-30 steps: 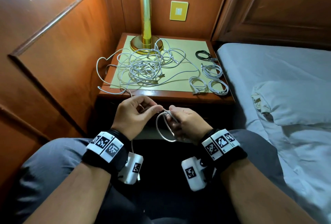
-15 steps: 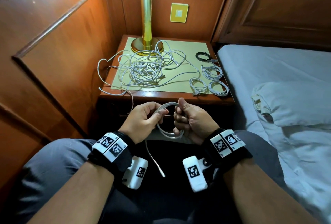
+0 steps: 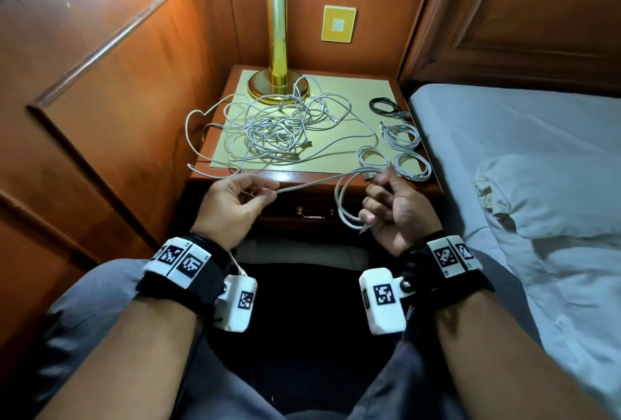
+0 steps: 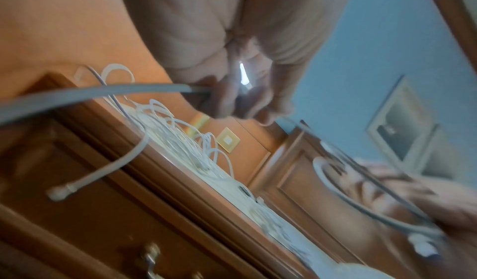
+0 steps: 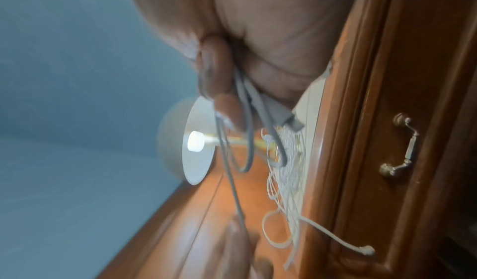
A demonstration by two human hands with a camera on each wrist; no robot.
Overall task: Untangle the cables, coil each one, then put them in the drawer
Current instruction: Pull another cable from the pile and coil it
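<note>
A white cable (image 3: 312, 182) runs taut between my two hands in front of the nightstand. My left hand (image 3: 265, 192) pinches it between thumb and fingers, and its loose end (image 3: 240, 270) hangs by my left wrist. My right hand (image 3: 376, 197) grips two or three loops (image 3: 344, 214) of the same cable. In the right wrist view its fingers (image 5: 214, 75) curl round the loops and a plug (image 5: 291, 118). A tangle of white cables (image 3: 272, 130) lies on the nightstand top. The drawer (image 3: 309, 214) below is closed.
Three white coils (image 3: 401, 132) and one black coil (image 3: 384, 105) lie on the right side of the nightstand (image 3: 336, 181). A brass lamp (image 3: 277, 49) stands at the back. A bed (image 3: 521, 150) borders the right and a wood wall panel (image 3: 100, 83) the left.
My hands have moved apart. The left hand drew a straight stretch of cable out to the left, while the right hand carried the loops right and up.
</note>
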